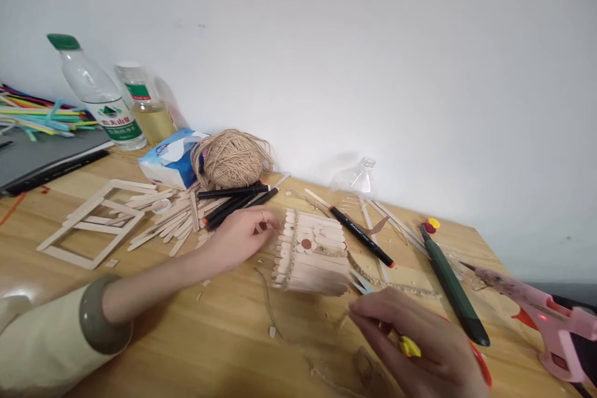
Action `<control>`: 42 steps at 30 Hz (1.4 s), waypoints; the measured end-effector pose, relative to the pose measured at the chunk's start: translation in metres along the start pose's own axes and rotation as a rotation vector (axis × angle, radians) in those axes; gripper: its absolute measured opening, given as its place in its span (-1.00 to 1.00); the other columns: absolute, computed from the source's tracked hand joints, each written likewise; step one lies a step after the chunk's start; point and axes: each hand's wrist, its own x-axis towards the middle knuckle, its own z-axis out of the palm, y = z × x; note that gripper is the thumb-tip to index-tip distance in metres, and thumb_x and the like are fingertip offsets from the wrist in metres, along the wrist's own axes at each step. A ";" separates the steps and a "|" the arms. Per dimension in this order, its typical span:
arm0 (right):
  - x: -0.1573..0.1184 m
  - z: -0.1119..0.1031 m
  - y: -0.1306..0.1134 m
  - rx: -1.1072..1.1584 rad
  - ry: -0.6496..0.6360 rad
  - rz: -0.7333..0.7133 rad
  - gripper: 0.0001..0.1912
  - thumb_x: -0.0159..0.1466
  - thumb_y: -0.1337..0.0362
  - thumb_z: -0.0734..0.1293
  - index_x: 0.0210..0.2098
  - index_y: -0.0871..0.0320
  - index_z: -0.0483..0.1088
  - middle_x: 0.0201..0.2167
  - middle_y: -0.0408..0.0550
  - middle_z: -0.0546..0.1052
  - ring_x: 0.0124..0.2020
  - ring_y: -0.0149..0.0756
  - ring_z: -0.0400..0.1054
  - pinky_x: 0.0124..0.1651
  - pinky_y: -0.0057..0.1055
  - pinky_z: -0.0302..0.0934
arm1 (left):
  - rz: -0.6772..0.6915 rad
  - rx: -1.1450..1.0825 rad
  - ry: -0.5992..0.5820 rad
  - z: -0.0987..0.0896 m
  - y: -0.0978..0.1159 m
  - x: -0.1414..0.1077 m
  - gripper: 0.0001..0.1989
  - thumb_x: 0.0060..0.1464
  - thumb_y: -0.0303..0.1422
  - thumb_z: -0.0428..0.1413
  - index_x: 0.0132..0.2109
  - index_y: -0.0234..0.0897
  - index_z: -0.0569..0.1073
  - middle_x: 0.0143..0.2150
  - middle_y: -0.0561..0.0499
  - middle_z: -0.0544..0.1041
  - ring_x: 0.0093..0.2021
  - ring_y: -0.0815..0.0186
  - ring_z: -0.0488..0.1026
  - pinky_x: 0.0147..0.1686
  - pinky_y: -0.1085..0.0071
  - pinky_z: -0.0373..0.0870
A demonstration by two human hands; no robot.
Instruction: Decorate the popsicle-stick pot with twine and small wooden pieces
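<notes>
A small panel of craft sticks (321, 233) lies at the middle of the table, with braided twine along its left side and a brown dot on its face. My left hand (245, 230) has its thumb and fingers curled together at the panel's upper left edge, gripping it there. Near the front, my right hand (410, 336) pinches a thin, blurred strand that looks like twine (344, 318). Scissors (361, 284) with red and yellow handles lie under that hand, partly hidden. A loose piece of twine (268, 298) rests left of the panel's lower corner.
Behind my left hand lie black markers (237, 202), loose craft sticks (163, 221) and a twine ball (233, 158). A stick frame (93, 224), tissue pack (172, 158) and bottle (105, 96) stand left. A marker (361, 236), green cutter (454, 286) and pink glue gun (541, 311) lie right.
</notes>
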 end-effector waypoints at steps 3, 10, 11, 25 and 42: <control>0.023 -0.008 -0.002 -0.041 0.092 -0.009 -0.88 0.20 0.43 0.32 -0.34 0.07 0.38 -0.45 -0.20 0.49 -0.43 -0.42 0.39 -0.37 -0.57 0.26 | 0.016 -0.028 0.047 0.000 0.009 0.004 -0.84 0.05 -0.44 -0.04 -0.31 -0.29 0.44 -0.25 -0.02 0.51 -0.23 0.28 0.42 -0.29 0.43 0.30; 0.064 0.002 0.017 -0.062 0.020 -0.118 -0.84 0.23 0.49 0.26 -0.34 0.12 0.41 -0.37 -0.08 0.47 -0.34 -0.35 0.36 -0.31 -0.44 0.29 | 0.020 -0.091 0.032 0.000 0.019 0.009 -0.85 0.07 -0.43 -0.04 -0.34 -0.27 0.43 -0.29 0.01 0.49 -0.26 0.31 0.41 -0.33 0.46 0.31; 0.064 0.003 0.019 -0.068 0.005 -0.123 -0.84 0.23 0.50 0.26 -0.33 0.12 0.40 -0.37 -0.08 0.47 -0.34 -0.35 0.36 -0.31 -0.44 0.29 | 0.020 -0.085 0.028 -0.001 0.018 0.010 -0.85 0.07 -0.43 -0.04 -0.34 -0.27 0.43 -0.29 0.01 0.49 -0.26 0.32 0.41 -0.33 0.46 0.31; 0.070 -0.002 0.029 -0.049 -0.136 -0.070 -0.81 0.20 0.50 0.29 -0.29 0.11 0.45 -0.34 -0.11 0.47 -0.31 -0.39 0.39 -0.29 -0.53 0.30 | 0.010 -0.059 -0.009 -0.004 0.002 0.019 -0.86 0.05 -0.47 -0.03 -0.32 -0.25 0.43 -0.29 0.04 0.48 -0.24 0.32 0.41 -0.23 0.41 0.30; 0.059 0.007 0.027 -0.088 -0.014 -0.025 -0.82 0.17 0.49 0.32 -0.29 0.11 0.41 -0.40 -0.09 0.40 -0.43 -0.38 0.38 -0.41 -0.51 0.30 | 0.548 0.188 0.036 0.002 0.018 0.006 -0.76 0.01 -0.55 0.03 -0.15 -0.20 0.35 -0.19 -0.01 0.42 -0.22 0.31 0.36 -0.26 0.39 0.35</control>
